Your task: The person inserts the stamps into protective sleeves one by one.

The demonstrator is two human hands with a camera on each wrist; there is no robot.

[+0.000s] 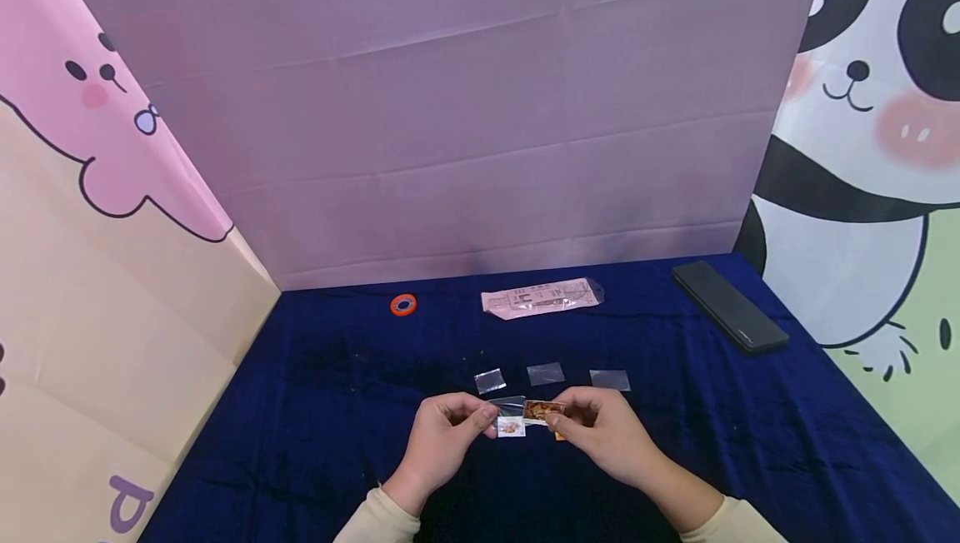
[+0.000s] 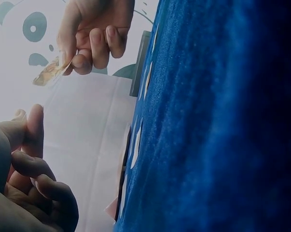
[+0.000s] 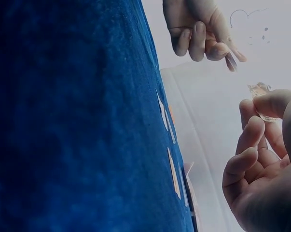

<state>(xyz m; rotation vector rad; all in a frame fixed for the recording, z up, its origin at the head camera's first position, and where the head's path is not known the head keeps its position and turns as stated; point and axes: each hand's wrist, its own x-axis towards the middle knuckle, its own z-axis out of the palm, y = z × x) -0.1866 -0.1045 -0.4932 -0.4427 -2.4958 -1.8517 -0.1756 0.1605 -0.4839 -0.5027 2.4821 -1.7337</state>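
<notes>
My left hand (image 1: 444, 445) pinches a small clear plastic sleeve (image 1: 510, 404) between thumb and forefinger; the sleeve hardly shows in the left wrist view. My right hand (image 1: 609, 436) pinches a small brown picture stamp (image 1: 542, 411), its edge close to the sleeve's right side. In the left wrist view the stamp (image 2: 48, 72) is raised above the cloth. A white stamp with a small coloured picture (image 1: 512, 427) shows just below the sleeve; whether it lies on the cloth cannot be told. Part of an orange piece (image 1: 559, 436) peeks out below my right fingers.
Beyond my hands, three clear sleeves lie in a row: left (image 1: 490, 381), middle (image 1: 545, 374) and right (image 1: 610, 381). Farther back are an orange ring-shaped roll (image 1: 403, 304), a pink package (image 1: 540, 299) and a long black case (image 1: 729, 307). Dark blue cloth (image 1: 315, 426) covers the table.
</notes>
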